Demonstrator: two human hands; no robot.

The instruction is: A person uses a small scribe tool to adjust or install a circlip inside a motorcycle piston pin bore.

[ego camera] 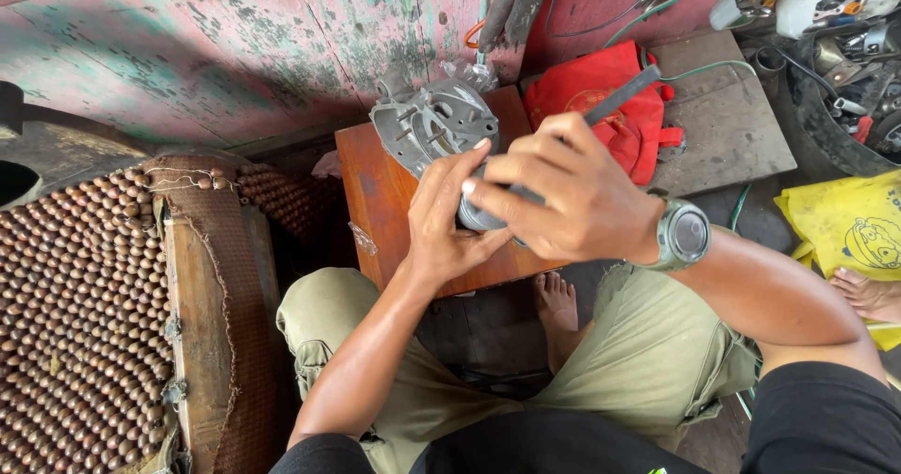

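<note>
1. Nearest to us we see our knees in olive cloth trousers [648, 361] and one bare foot [557, 300] on the floor between them.
2. Just beyond, our left hand [449, 213] cups a small round grey metal part [477, 215] from below, fingers curled around it; the part sits over the near edge of the low reddish-brown wooden stool [375, 202].
3. Our right hand [563, 192], with a grey wristwatch [683, 236] on its wrist, is clenched around a dark flat metal bar [624, 94] that slants up to the far right, its lower end at the part. To work well here, we judge the left hand should keep the part steady against the stool while the right keeps the bar aligned.
4. Farther on the stool lies a grey cast-metal housing with ribs and holes [434, 122].
5. To the far right rests a red cloth bag [615, 108]; a yellow plastic bag [849, 230] lies right.
6. On the left sits a brown beaded seat cover [75, 314].
</note>
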